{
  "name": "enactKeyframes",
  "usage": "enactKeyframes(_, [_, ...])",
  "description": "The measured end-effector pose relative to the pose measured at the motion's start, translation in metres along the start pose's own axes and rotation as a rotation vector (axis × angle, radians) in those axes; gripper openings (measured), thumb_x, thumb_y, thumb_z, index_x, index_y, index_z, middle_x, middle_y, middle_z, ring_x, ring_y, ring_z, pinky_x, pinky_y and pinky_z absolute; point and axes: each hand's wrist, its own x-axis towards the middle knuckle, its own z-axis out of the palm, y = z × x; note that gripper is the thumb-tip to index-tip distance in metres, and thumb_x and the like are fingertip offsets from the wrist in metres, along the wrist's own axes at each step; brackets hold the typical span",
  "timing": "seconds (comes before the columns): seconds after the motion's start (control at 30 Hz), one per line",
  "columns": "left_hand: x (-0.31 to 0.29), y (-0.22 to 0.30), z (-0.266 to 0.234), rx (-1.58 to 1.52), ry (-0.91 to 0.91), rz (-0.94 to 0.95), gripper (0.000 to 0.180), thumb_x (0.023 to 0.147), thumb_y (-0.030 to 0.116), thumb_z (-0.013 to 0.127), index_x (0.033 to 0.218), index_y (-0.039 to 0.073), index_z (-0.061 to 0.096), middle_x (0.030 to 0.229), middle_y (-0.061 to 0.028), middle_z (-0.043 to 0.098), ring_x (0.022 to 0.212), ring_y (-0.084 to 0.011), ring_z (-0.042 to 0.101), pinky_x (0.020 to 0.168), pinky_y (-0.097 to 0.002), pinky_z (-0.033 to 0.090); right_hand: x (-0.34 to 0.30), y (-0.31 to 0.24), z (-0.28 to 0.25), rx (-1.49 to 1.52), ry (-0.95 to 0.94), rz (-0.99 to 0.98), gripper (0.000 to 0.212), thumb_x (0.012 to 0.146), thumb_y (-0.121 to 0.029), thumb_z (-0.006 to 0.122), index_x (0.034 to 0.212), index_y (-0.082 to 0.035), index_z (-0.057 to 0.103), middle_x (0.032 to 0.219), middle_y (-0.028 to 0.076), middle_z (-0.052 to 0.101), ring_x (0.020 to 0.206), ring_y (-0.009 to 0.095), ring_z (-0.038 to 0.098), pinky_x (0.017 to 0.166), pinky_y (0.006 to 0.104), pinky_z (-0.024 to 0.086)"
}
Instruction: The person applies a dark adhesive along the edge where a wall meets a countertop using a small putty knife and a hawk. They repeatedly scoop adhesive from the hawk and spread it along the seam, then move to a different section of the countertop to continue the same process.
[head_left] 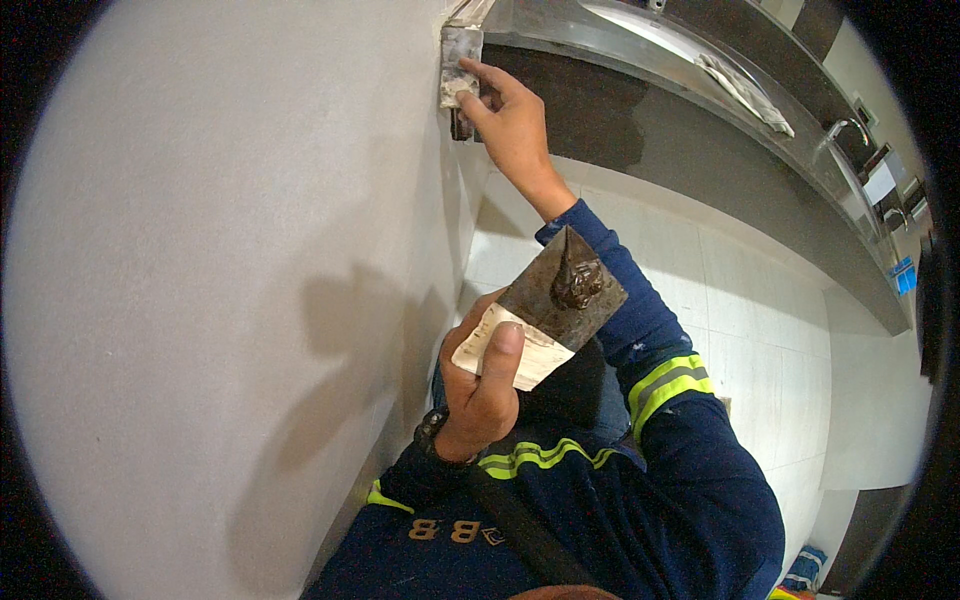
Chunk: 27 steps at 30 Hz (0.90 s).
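My left hand (478, 400) is closed round the pale cream grip of a wide putty knife (540, 290), thumb lying on top. A lump of dark brown, glossy paste (578, 284) sits on its square grey metal blade. Farther off, my right hand (510, 115) pinches a small flat scraper (460, 68), grey with whitish smears. The scraper lies upright against the corner where the wall meets the end of the dark counter front. Just below it a narrow dark strip (460, 126) shows; my fingers partly hide the scraper's edge.
A plain pale wall (200, 200) fills the left side. The dark stone counter (660, 125) curves from the far corner to the right, with a whitish cloth (745, 95) and a tap (848, 128) on it. Light floor tiles (740, 290) lie below.
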Motion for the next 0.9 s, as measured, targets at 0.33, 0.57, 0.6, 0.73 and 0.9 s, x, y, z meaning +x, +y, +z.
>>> enactKeyframes(0.33, [-0.001, 0.003, -0.001, 0.038, -0.015, -0.055, 0.043, 0.092, 0.022, 0.046, 0.122, -0.008, 0.048, 0.108, -0.0167, 0.059, 0.097, -0.0215, 0.06, 0.084, -0.0322, 0.048, -0.009, 0.003, 0.002, -0.005, -0.007, -0.054, 0.04, 0.084, -0.012, 0.063, 0.123, -0.005, 0.059, 0.094, 0.007, 0.068, 0.065, 0.006, 0.057, 0.062, 0.0222, 0.048])
enactKeyframes(0.57, [0.0, 0.0, 0.0, -0.007, -0.001, -0.013, 0.038, 0.095, 0.021, 0.046, 0.118, -0.008, 0.052, 0.098, -0.0146, 0.064, 0.089, -0.0172, 0.063, 0.08, -0.0286, 0.049, -0.012, 0.005, 0.001, 0.033, 0.027, -0.058, 0.038, 0.084, -0.011, 0.061, 0.122, -0.006, 0.059, 0.096, 0.005, 0.067, 0.066, 0.005, 0.051, 0.062, 0.0212, 0.045])
enactKeyframes(0.6, [0.0, 0.0, 0.0, -0.005, -0.013, -0.002, 0.038, 0.095, 0.021, 0.046, 0.118, -0.008, 0.052, 0.098, -0.0146, 0.065, 0.088, -0.0171, 0.063, 0.08, -0.0285, 0.049, -0.011, 0.005, -0.001, 0.046, 0.029, -0.039, 0.038, 0.083, -0.011, 0.061, 0.12, -0.006, 0.06, 0.1, 0.008, 0.067, 0.074, 0.01, 0.055, 0.068, 0.024, 0.046])
enactKeyframes(0.73, [0.001, 0.006, -0.001, 0.028, -0.057, -0.059, 0.043, 0.092, 0.023, 0.046, 0.122, -0.007, 0.048, 0.109, -0.0167, 0.06, 0.097, -0.0218, 0.06, 0.085, -0.0321, 0.048, -0.005, 0.005, -0.002, 0.062, 0.039, -0.045, 0.036, 0.081, -0.011, 0.06, 0.117, -0.006, 0.062, 0.107, 0.013, 0.066, 0.091, 0.022, 0.063, 0.081, 0.03, 0.047])
enactKeyframes(0.9, [0.0, 0.004, -0.002, 0.035, -0.05, -0.09, 0.047, 0.09, 0.024, 0.047, 0.124, -0.008, 0.046, 0.115, -0.0179, 0.057, 0.102, -0.0241, 0.058, 0.088, -0.0341, 0.047, -0.001, 0.012, 0.002, 0.055, 0.018, -0.036, 0.036, 0.082, -0.011, 0.059, 0.118, -0.006, 0.061, 0.103, 0.01, 0.066, 0.085, 0.017, 0.059, 0.076, 0.0277, 0.046])
